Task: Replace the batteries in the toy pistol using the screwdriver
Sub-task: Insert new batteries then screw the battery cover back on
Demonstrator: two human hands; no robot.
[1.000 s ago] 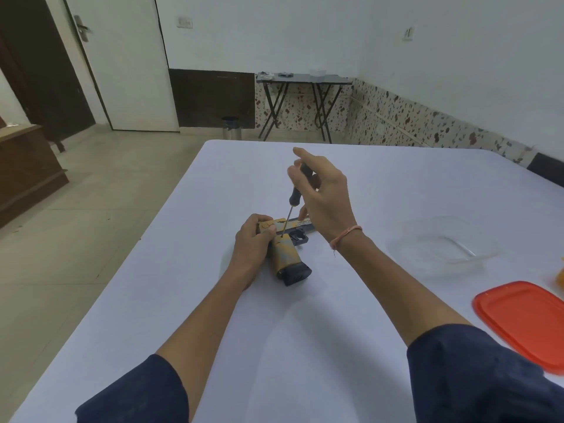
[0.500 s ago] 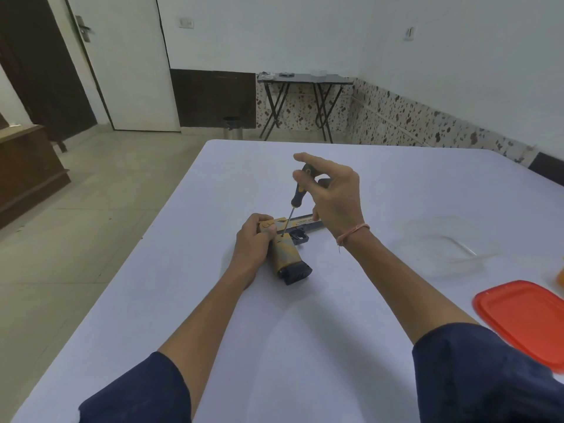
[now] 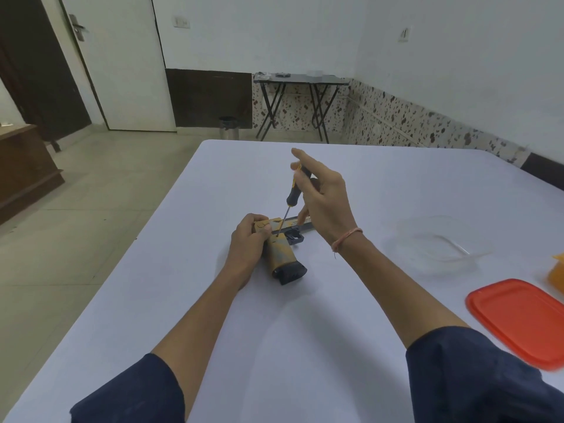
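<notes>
On the white table (image 3: 213,315), the red lid (image 3: 518,319) lies well to the right of the toy pistol (image 3: 282,254) and nearer the person. The pistol lies flat on its side, grip end toward the person. The left hand (image 3: 247,242) curls over its rear left part, thumb pressing on top. Above it, the right hand (image 3: 323,199) pinches the screwdriver (image 3: 294,193) high on the handle, its other fingers fanned loose. The tip sits at what looks like 1 screw just above the grip. To turn it well, I would keep the shaft in line with the screw, press down firmly, twirl with the fingertips, and clamp the pistol so it cannot swivel. The screw head is too small to read, and the right palm hides part of the handle and barrel. A clear container (image 3: 436,242) sits right of the pistol, its contents indistinct, and an orange thing (image 3: 557,273) beyond the lid is cut off by the frame edge.
</notes>
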